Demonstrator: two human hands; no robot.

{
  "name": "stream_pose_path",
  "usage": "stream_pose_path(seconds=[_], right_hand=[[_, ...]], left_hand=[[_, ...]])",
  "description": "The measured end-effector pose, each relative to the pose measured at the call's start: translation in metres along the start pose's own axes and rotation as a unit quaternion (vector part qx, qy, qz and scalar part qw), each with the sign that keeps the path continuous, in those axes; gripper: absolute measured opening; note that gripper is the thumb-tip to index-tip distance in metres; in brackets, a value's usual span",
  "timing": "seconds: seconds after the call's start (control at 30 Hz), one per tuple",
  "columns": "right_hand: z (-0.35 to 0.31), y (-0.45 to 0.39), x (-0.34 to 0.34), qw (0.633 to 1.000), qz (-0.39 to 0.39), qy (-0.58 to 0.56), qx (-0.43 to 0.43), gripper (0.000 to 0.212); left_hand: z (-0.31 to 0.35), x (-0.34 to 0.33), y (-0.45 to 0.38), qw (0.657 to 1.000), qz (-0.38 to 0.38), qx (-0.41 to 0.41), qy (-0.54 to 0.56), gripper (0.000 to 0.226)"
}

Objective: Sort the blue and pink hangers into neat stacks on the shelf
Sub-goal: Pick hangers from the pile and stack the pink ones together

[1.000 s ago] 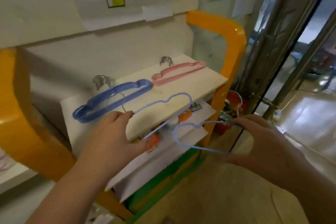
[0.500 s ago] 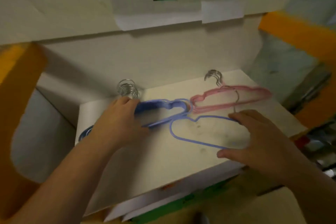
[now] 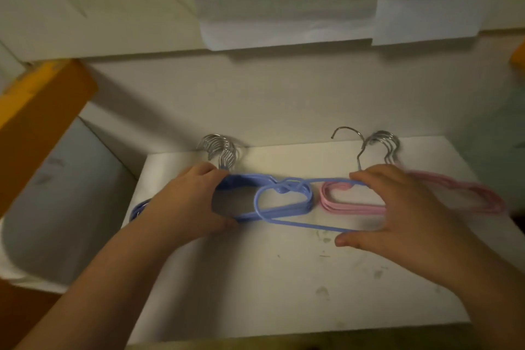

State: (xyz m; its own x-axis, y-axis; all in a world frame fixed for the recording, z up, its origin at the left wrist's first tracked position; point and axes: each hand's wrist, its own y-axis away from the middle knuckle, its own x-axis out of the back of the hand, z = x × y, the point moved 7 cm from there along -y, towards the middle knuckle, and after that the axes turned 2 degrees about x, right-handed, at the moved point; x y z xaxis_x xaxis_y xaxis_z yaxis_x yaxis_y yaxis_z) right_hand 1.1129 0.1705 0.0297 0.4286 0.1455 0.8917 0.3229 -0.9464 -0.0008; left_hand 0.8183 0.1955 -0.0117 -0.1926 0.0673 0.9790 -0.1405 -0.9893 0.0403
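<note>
The right hand (image 3: 409, 216) pinches a loose blue hanger (image 3: 301, 224) lying half over the blue stack (image 3: 255, 182), which the left hand (image 3: 187, 204) grips. Its metal hook (right of that stack) could snag the pink stack (image 3: 355, 207) and drag it askew.

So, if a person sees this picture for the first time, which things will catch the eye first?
Probably the two hands over the white shelf: the left hand grips the blue hanger stack, while the right hand holds a single blue hanger lying half across it. To the right lies the pink hanger stack.
</note>
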Motion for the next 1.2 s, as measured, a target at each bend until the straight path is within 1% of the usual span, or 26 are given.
stream_pose_path(seconds=[0.13, 0.27, 0.5, 0.6, 0.73, 0.93, 1.07, 1.2], right_hand=[[0.002, -0.004, -0.003, 1.000, -0.009, 0.006, 0.018, 0.093], [0.003, -0.007, -0.008, 0.999, -0.016, 0.000, 0.035, 0.093], [-0.004, -0.004, -0.006, 0.998, -0.024, -0.005, 0.054, 0.076], [-0.006, -0.002, -0.006, 0.998, -0.031, 0.001, 0.053, 0.073], [-0.012, -0.003, -0.005, 0.998, -0.033, 0.013, 0.054, 0.080], [-0.017, -0.008, -0.006, 0.998, -0.038, 0.036, 0.045, 0.093], [-0.025, -0.012, -0.010, 0.997, -0.045, 0.042, 0.041, 0.095], [-0.033, -0.024, -0.012, 0.997, -0.048, 0.053, 0.033, 0.099]], left_hand=[[-0.001, 0.000, 0.000, 1.000, -0.003, 0.000, -0.002, 0.087], [-0.001, -0.003, 0.001, 0.999, -0.017, -0.010, -0.028, 0.091], [0.000, 0.000, -0.002, 0.998, -0.019, -0.029, -0.059, 0.090], [-0.002, -0.002, -0.003, 0.997, -0.028, -0.039, -0.065, 0.093], [-0.011, -0.008, 0.004, 0.995, -0.047, -0.036, -0.075, 0.102], [-0.014, -0.005, 0.006, 0.996, -0.036, -0.037, -0.066, 0.096], [-0.015, -0.004, 0.007, 0.997, -0.031, -0.038, -0.055, 0.096], [-0.020, 0.000, 0.019, 0.999, 0.006, -0.026, -0.029, 0.112]])
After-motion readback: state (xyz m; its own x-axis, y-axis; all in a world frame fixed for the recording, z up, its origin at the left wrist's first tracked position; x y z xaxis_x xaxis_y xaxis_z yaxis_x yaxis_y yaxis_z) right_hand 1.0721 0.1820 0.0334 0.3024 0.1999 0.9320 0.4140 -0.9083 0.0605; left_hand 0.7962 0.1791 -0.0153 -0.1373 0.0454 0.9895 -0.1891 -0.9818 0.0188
